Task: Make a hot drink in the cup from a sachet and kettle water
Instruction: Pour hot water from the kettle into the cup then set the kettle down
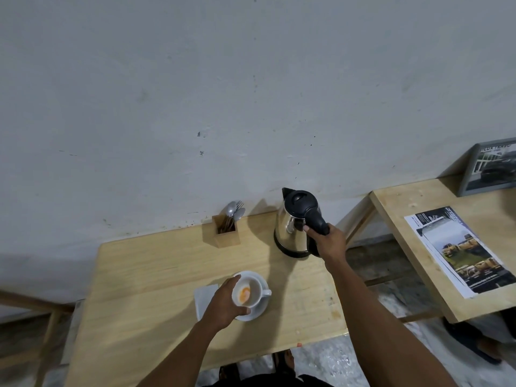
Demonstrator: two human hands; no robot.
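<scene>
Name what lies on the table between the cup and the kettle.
Nothing: the head view shows only bare table, crossed by shadow, between cup and kettle.

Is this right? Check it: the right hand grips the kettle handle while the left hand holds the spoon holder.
Not quite. In the head view the right hand does grip the kettle handle, but the left hand holds the cup on its saucer, not the spoon holder.

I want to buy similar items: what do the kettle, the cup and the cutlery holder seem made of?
Kettle: polished metal body, mirror-like reflections; lid and handle look matte black plastic. Cup: glossy white, likely ceramic, like its saucer. Cutlery holder: pale unpainted wood, apparently matching the table.
</scene>
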